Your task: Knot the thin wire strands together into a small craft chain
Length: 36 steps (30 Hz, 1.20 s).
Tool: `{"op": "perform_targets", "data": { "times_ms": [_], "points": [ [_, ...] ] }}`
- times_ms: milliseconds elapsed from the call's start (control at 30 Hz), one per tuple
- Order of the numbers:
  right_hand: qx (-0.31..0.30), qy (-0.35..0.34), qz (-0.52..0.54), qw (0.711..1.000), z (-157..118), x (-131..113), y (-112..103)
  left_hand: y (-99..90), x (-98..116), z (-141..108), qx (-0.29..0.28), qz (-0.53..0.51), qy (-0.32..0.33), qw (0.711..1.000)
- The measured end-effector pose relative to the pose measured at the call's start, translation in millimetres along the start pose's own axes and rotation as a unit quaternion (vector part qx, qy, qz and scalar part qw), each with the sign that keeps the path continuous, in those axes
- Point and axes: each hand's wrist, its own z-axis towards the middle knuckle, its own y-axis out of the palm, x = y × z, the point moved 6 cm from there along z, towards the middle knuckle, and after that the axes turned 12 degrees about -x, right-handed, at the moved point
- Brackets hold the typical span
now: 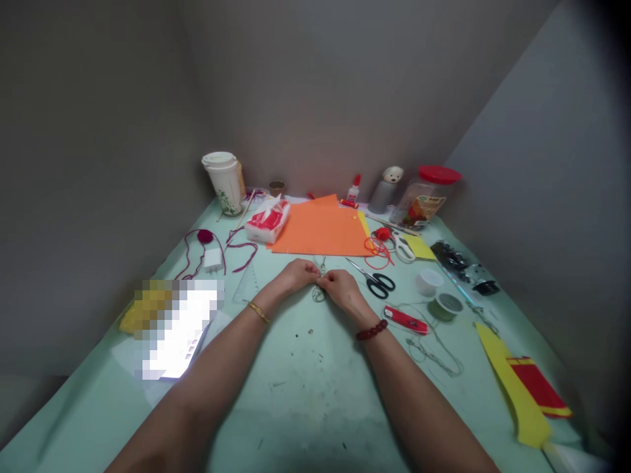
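A thin olive-green knotted cord (pixel 319 295) with small loops hangs between my two hands, just over the table. My left hand (pixel 300 273) is closed, thumb and fingertips pinching the cord near its upper part. From the other side my right hand (pixel 339 287) grips it in a pinch, close to the left fingertips. Cord loops show below the fingers and loose ends stick out above. Black-handled scissors (pixel 378 282) lie open-bladed to the right of my right hand. The fingertips hide the part of the cord between them.
Orange paper (pixel 320 230) lies beyond my hands, with a tissue pack (pixel 269 221) on its left. A red utility knife (pixel 406 320), loose cord (pixel 438 355) and a cord spool (pixel 445 307) are at right. A lit phone (pixel 180 335) lies left; a lidded cup (pixel 224 184) stands behind.
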Motion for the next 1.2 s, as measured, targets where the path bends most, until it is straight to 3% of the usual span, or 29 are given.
{"op": "perform_targets", "data": {
  "times_ms": [367, 533, 667, 867, 1067, 1200],
  "points": [
    [0.038, -0.011, -0.030, 0.999, 0, -4, 4, 0.1, 22, -14, 0.054, 0.176, -0.038, 0.982],
    [0.011, -0.034, -0.009, 0.999, -6, 3, -7, -0.2, 20, -16, 0.063, 0.155, -0.047, 0.985],
    [0.084, -0.066, -0.048, 0.993, -8, 7, -21, -0.9, 15, -14, 0.050, 0.108, -0.041, 0.992],
    [0.071, -0.084, -0.117, 0.987, -5, -3, -6, -3.3, 10, -11, 0.034, 0.052, -0.033, 0.998],
    [0.070, -0.113, -0.145, 0.981, -10, -6, -4, 1.1, 12, -11, 0.023, 0.026, -0.042, 0.999],
    [0.057, -0.080, -0.152, 0.983, -8, -4, -3, 3.2, 13, -10, 0.032, 0.046, -0.044, 0.997]
  ]
}}
